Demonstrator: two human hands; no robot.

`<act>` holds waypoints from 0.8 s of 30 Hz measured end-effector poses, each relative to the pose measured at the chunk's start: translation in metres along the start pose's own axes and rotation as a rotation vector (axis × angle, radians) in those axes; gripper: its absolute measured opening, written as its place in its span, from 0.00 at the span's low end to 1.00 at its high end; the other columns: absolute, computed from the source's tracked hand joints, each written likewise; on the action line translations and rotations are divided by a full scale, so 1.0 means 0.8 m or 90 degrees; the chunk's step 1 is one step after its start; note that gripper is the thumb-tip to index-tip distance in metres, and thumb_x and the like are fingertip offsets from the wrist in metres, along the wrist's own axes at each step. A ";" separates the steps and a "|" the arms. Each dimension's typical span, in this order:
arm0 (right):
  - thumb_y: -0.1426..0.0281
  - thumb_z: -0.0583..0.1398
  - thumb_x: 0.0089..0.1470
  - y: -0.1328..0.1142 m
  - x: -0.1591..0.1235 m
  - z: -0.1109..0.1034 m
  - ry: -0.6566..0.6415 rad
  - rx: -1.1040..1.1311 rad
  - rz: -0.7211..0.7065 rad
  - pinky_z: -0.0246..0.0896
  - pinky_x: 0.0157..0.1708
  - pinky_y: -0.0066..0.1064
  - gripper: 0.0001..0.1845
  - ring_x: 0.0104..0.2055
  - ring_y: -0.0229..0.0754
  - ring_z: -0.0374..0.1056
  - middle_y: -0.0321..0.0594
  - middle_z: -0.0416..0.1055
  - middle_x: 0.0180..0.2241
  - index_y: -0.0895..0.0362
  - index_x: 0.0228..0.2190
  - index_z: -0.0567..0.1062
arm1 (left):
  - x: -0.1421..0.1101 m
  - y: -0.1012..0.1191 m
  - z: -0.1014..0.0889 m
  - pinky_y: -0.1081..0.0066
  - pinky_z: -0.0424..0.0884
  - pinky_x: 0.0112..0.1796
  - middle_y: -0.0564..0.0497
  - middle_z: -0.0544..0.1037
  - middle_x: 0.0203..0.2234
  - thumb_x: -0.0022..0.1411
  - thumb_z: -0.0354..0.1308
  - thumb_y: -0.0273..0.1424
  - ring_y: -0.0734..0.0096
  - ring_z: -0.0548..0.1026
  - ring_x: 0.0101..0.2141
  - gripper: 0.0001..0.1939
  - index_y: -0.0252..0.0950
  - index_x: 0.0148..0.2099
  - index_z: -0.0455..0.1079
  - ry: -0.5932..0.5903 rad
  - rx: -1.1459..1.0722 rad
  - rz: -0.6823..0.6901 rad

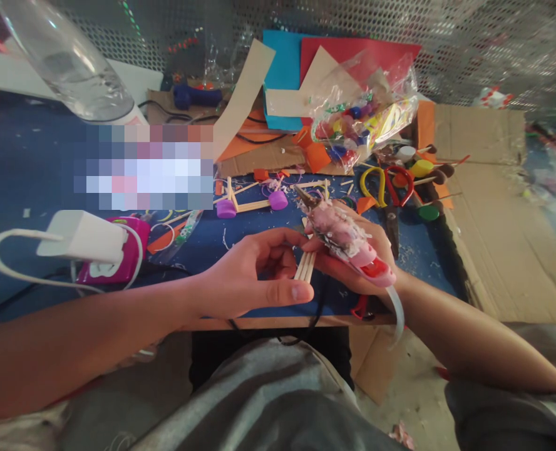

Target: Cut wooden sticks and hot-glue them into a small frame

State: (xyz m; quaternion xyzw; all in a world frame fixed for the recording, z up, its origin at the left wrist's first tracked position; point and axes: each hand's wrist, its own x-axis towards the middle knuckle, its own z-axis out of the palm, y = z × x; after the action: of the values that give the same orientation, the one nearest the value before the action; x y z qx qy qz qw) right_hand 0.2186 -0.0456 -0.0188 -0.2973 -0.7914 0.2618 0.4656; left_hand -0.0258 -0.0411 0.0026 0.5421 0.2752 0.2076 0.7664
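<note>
My left hand (254, 275) curls around a few flat wooden craft sticks (305, 266) lying side by side, its thumb at their near end and its index finger along them. A pink hot glue gun (339, 232), crusted with dried glue and shreds, is gripped in my right hand (374, 241). Its metal nozzle points up and left, and a clear glue stick (395, 307) pokes out of its back. The fingers of my right hand also touch the sticks. Just beyond, a small stick frame (252, 205) with purple bottle caps (278, 200) rests on the blue table.
Scissors (391, 216) lie to the right beside bottle caps and a cardboard sheet (498, 213). Behind are a plastic bag of beads (367, 119) and coloured paper (282, 69). On the left stand a white charger (83, 241) in a pink socket block (113, 269) and a water bottle (76, 69).
</note>
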 end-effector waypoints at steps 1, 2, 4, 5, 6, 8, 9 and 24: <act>0.63 0.74 0.64 0.001 0.000 0.001 0.005 0.003 -0.003 0.82 0.48 0.38 0.05 0.46 0.46 0.80 0.41 0.82 0.44 0.49 0.40 0.87 | 0.000 0.000 0.000 0.73 0.61 0.32 0.58 0.69 0.31 0.55 0.82 0.52 0.75 0.65 0.31 0.40 0.33 0.58 0.71 0.001 0.011 0.000; 0.64 0.73 0.64 0.001 -0.001 0.001 0.008 0.004 -0.003 0.82 0.48 0.38 0.04 0.46 0.46 0.80 0.41 0.82 0.44 0.49 0.40 0.87 | -0.001 0.001 0.001 0.73 0.62 0.32 0.58 0.69 0.31 0.55 0.82 0.51 0.75 0.65 0.31 0.40 0.33 0.59 0.71 0.003 0.019 -0.001; 0.64 0.73 0.64 0.003 -0.001 0.001 0.010 0.005 0.002 0.82 0.48 0.39 0.03 0.46 0.46 0.81 0.41 0.82 0.44 0.49 0.40 0.87 | -0.001 0.001 0.001 0.73 0.62 0.32 0.58 0.70 0.31 0.56 0.81 0.51 0.75 0.66 0.31 0.41 0.34 0.60 0.70 0.003 0.026 -0.005; 0.64 0.73 0.64 0.003 -0.001 0.001 0.009 0.005 0.005 0.82 0.48 0.39 0.03 0.46 0.47 0.81 0.42 0.82 0.44 0.49 0.39 0.87 | -0.001 0.002 0.002 0.73 0.63 0.33 0.58 0.70 0.31 0.56 0.81 0.51 0.75 0.66 0.31 0.41 0.34 0.61 0.69 0.002 0.027 -0.009; 0.64 0.74 0.63 0.003 -0.002 0.000 0.006 0.003 0.007 0.82 0.49 0.40 0.04 0.46 0.47 0.81 0.42 0.82 0.43 0.49 0.39 0.87 | -0.001 0.002 0.002 0.73 0.63 0.33 0.58 0.70 0.31 0.56 0.81 0.51 0.75 0.66 0.32 0.42 0.34 0.61 0.69 0.001 0.029 -0.012; 0.64 0.74 0.63 0.003 -0.002 -0.001 -0.003 -0.005 0.013 0.82 0.49 0.41 0.04 0.46 0.48 0.81 0.43 0.82 0.43 0.50 0.39 0.87 | -0.001 0.003 0.003 0.73 0.63 0.33 0.58 0.69 0.31 0.56 0.81 0.50 0.75 0.65 0.31 0.41 0.33 0.62 0.70 -0.003 0.038 -0.010; 0.64 0.74 0.64 0.003 -0.002 -0.001 -0.007 -0.007 0.015 0.82 0.49 0.40 0.04 0.47 0.48 0.81 0.43 0.82 0.44 0.50 0.39 0.87 | -0.001 0.003 0.003 0.73 0.62 0.32 0.58 0.69 0.31 0.57 0.81 0.49 0.75 0.65 0.31 0.41 0.33 0.62 0.70 -0.006 0.043 -0.006; 0.60 0.77 0.60 0.000 0.000 -0.006 0.005 -0.021 0.011 0.82 0.47 0.39 0.10 0.45 0.46 0.80 0.41 0.79 0.44 0.48 0.38 0.85 | -0.003 0.003 0.001 0.73 0.63 0.33 0.56 0.70 0.32 0.57 0.80 0.50 0.74 0.66 0.33 0.42 0.33 0.65 0.75 -0.006 0.026 0.002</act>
State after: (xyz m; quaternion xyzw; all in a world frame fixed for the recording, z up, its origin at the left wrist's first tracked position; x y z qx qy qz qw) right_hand 0.2227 -0.0449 -0.0170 -0.3125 -0.7913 0.2517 0.4614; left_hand -0.0272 -0.0423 0.0053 0.5589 0.2750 0.2008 0.7561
